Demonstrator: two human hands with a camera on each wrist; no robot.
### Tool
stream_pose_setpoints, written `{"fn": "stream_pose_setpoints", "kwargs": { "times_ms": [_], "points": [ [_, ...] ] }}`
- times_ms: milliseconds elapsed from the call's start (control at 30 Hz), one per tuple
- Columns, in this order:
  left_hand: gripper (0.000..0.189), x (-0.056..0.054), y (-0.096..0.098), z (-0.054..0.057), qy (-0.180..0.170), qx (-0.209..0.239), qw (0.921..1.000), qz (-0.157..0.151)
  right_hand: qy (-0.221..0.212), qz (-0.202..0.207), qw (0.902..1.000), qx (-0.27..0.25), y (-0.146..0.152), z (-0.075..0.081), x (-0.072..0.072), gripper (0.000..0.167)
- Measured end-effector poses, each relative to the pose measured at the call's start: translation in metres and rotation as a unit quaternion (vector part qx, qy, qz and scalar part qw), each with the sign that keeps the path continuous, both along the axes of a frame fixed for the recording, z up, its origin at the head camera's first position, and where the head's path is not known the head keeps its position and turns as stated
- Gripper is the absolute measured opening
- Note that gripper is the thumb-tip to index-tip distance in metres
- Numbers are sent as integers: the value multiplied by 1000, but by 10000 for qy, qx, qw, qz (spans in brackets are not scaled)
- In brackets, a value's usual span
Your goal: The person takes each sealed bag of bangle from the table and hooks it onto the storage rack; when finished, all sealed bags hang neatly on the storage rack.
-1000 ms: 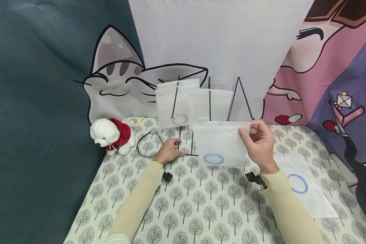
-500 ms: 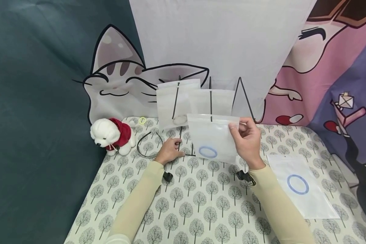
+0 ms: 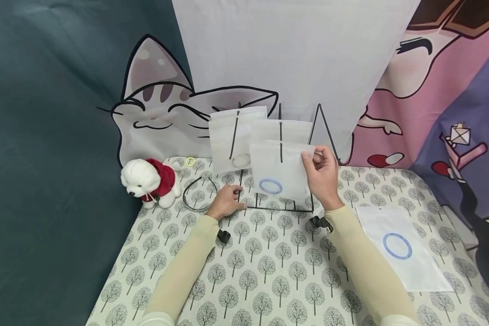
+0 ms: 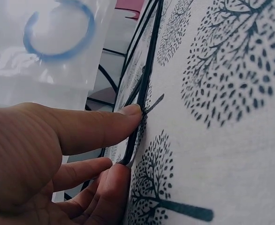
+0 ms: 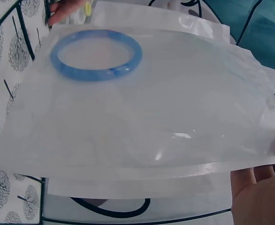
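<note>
My right hand (image 3: 323, 174) pinches the upper right corner of a frosted zip bag (image 3: 289, 170) with a blue bangle (image 3: 270, 193) inside. The bag's top edge is at the middle prong (image 3: 281, 151) of a black wire rack (image 3: 284, 209); the prong's tip shows in front of the bag. Near the rack's lower left corner my left hand (image 3: 227, 201) grips the frame, its thumb (image 4: 114, 125) on the bottom wire in the left wrist view. On the left prong hang frosted bags (image 3: 224, 136), a pale bangle (image 3: 241, 166) showing in front. Another frosted bag (image 3: 299, 127) hangs behind the held one.
Flat on the table at right lies a further bag (image 3: 421, 271) with a blue bangle (image 3: 397, 258). At left are a white plush dog (image 3: 140, 176) in red, a black headband (image 3: 184, 199) and a small yellow ring (image 3: 187, 161). Printed curtains stand behind.
My right hand has carried the bag left, up and back, so that more of the middle prong now shows in front of it. The left hand has stayed on the rack.
</note>
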State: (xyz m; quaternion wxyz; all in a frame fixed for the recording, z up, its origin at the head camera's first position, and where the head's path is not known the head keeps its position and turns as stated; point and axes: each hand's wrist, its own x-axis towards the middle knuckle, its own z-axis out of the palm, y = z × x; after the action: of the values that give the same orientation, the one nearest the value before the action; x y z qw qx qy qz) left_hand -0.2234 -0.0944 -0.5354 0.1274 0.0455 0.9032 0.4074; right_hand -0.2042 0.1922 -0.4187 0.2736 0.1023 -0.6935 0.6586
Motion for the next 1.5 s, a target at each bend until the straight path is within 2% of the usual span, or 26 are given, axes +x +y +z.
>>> {"fn": "stream_pose_setpoints", "kwargs": {
  "times_ms": [167,333,767,900,1200,1500],
  "points": [
    [76,0,0,-1,-6,-20,10000,4,-140,134,9998,-3,-1,1,-15,8],
    [75,-1,0,-2,30,-37,10000,-10,-110,206,9997,-63,0,2,-29,12],
    [75,-2,0,-2,56,-143,9999,-48,-269,14,9996,-110,0,6,-49,16],
    [75,-2,0,-1,82,-124,9999,-32,-374,-161,9992,-64,0,6,-54,16],
    [75,0,1,-2,18,-88,10000,19,-455,-49,9989,-68,3,2,-53,9],
    [75,0,0,-1,-6,-78,10000,11,-745,-3,9966,357,20,-7,-37,20]
  ]
}}
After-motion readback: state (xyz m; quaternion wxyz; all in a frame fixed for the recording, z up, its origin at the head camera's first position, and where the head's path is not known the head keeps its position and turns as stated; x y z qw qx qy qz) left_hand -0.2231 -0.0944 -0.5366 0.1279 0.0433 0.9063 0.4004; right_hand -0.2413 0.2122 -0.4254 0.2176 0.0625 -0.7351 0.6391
